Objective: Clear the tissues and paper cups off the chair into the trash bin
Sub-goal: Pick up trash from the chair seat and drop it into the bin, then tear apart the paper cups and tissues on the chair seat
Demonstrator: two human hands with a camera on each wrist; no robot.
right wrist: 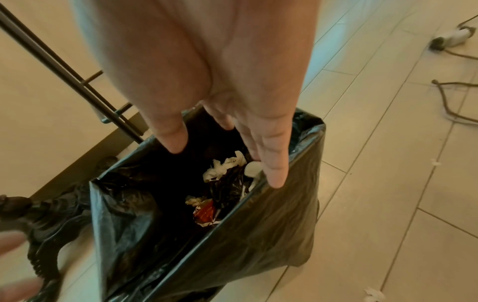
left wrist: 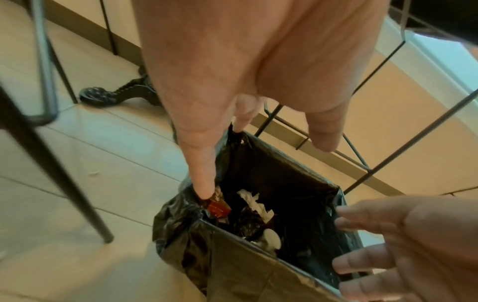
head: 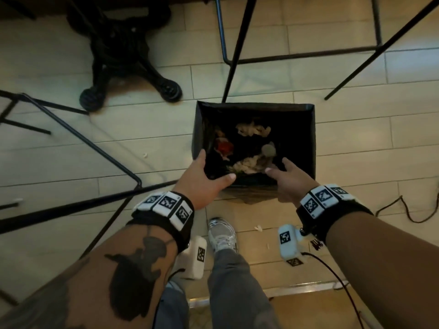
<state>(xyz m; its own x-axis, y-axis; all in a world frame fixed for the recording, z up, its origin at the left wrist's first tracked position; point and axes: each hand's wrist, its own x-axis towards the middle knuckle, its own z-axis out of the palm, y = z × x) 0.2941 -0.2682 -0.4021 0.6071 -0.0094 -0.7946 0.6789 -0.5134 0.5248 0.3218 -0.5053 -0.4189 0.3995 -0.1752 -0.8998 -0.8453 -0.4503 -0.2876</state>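
Bin point(head: 308, 129), black-lined, on floor; tissues point(head: 253, 129) and cup point(head: 269, 149) inside. Left hand point(head: 204, 179) and right hand point(head: 291, 178) above near rim, grip wide, holding nothing. Chair seat not in view. Advice: check nothing caught on liner, then return for remaining litter

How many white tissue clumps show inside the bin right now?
2: one tissue clump near the far wall of the bin, another at the near side. More may be buried under other trash.

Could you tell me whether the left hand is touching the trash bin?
Cannot tell. In the head view the left hand overlaps the trash bin near its corner, but no view plainly shows contact or gap.
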